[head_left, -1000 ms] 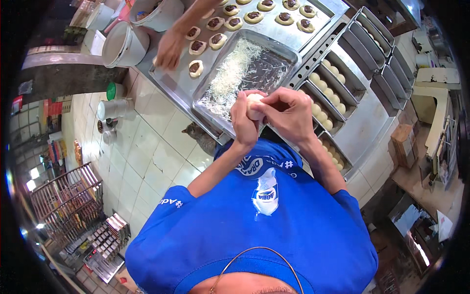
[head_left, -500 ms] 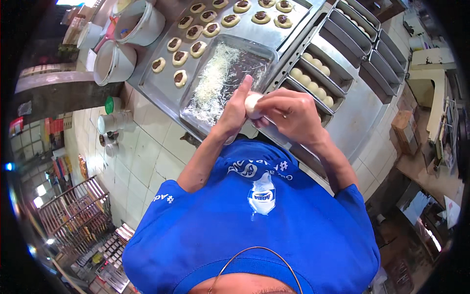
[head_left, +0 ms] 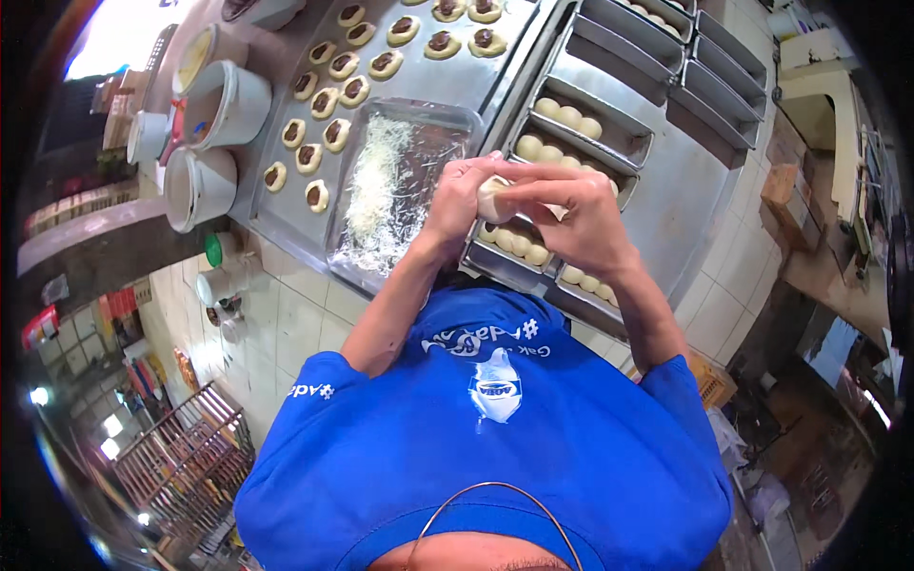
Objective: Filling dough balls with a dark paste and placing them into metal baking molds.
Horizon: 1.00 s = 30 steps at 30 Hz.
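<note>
A small pale dough ball (head_left: 491, 201) is held between my two hands, above the near edge of the loaf tins. My left hand (head_left: 451, 206) cups it from the left with the fingers curled. From the right, my right hand (head_left: 585, 215) closes over it, fingers bent and tips meeting near the left thumb. The underside of the dough is hidden. Just left of my hands lies a metal tray (head_left: 436, 152) with white shreds like grated cheese (head_left: 373, 190). Dough balls (head_left: 569, 118) sit in rows inside the loaf tins (head_left: 630, 152) beneath and beyond my right hand.
A large baking sheet (head_left: 278, 221) at the left bears several flat dough rounds with dark filling (head_left: 307, 158). White buckets (head_left: 202, 187) stand beyond its left edge. Loaf tins without dough (head_left: 725, 124) lie at the far right, beside a bare metal surface (head_left: 687, 205).
The view has shifted, so the trays appear farther left and more tins show under my hands. My right fingers now reach across toward my left thumb, over the dough ball.
</note>
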Each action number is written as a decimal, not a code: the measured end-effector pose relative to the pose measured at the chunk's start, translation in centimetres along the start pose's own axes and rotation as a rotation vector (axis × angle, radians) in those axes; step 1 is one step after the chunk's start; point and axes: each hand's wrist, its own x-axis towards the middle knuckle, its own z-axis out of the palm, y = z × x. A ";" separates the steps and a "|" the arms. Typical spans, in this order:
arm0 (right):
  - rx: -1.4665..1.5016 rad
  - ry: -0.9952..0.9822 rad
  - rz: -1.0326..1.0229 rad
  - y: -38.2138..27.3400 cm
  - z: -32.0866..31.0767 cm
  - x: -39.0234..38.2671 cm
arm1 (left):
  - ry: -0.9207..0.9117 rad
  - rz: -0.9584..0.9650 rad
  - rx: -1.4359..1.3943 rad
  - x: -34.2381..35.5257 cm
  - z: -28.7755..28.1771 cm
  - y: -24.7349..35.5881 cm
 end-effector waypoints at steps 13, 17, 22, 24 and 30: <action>-0.096 0.468 0.602 7.7 -5.1 -1.4 | -0.370 -0.340 0.061 8.0 5.0 -4.0; -0.705 0.507 0.649 13.6 -7.1 -0.5 | -0.085 0.094 0.692 8.3 4.1 0.7; -0.887 0.182 0.954 18.2 -8.1 1.5 | 0.445 0.309 1.125 9.8 -9.8 1.2; -0.720 0.189 0.931 19.1 -9.1 1.3 | 0.619 0.149 1.391 9.2 -17.1 1.2; -0.343 0.081 0.952 18.0 -10.0 1.2 | 0.674 -0.303 1.516 4.2 -29.8 -2.2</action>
